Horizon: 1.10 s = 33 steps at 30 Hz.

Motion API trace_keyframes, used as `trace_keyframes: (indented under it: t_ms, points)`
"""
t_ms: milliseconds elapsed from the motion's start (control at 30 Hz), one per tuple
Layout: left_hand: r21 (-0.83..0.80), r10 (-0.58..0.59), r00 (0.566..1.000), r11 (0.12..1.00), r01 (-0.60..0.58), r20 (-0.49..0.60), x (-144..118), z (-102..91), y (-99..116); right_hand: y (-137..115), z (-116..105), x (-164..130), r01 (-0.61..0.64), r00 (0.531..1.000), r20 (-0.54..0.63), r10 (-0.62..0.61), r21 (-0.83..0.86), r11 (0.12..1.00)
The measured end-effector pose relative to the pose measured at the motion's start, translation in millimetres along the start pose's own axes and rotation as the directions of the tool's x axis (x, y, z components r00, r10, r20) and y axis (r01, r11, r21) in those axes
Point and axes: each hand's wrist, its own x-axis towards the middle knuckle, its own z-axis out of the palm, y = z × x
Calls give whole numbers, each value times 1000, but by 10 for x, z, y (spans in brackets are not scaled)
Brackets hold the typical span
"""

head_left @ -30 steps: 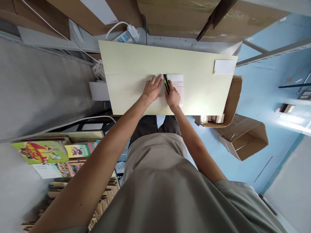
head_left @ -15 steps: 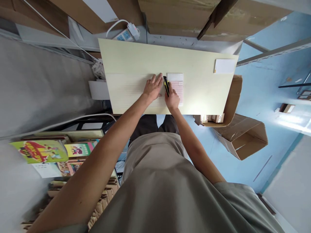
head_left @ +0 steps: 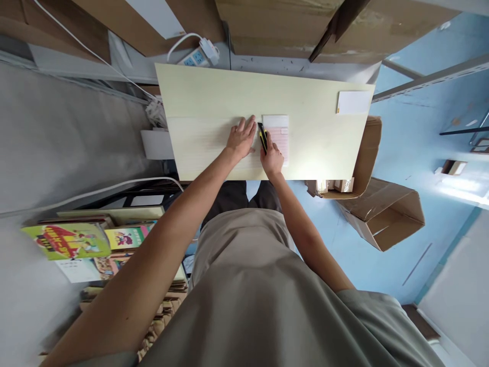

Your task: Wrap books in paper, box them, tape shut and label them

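Observation:
My left hand [head_left: 242, 137] lies flat with its fingers stretched out on a pale sheet [head_left: 208, 140] that covers the near left of the cream board [head_left: 313, 137]. In my right hand [head_left: 272, 157] is a black and yellow utility knife [head_left: 263, 133], its tip pointing away from me, beside the fingertips of my left hand. Under and beside the right hand is a pad [head_left: 275, 121] with a white top strip and pink lined paper. Whether the blade is out is too small to tell.
A white box-like item [head_left: 353, 102] lies at the board's far right. Behind the board are a power strip [head_left: 196, 57] and large cardboard boxes [head_left: 278, 30]. Open cartons [head_left: 397, 216] stand on the blue floor at right. Colourful books [head_left: 72, 240] are stacked at lower left.
The knife and my right hand have shifted very slightly toward me. My left hand stays in place on the sheet. The view has moved a little.

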Motion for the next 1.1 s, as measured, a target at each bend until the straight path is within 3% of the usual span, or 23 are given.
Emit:
trace_keyframes:
  t_ms: [167,800,1100]
  points:
    - [181,-36,986,984,6,164,-27,-135,63,-15,56,-39,5,1000,-25,-5,9,1000]
    - [186,-32,982,983,-4,186,41,-63,-12,-60,58,-333,-72,997,31,75,-103,992]
    - [194,-40,977,981,-2,209,24,-94,12,-69,175,-447,-106,994,12,108,-126,986]
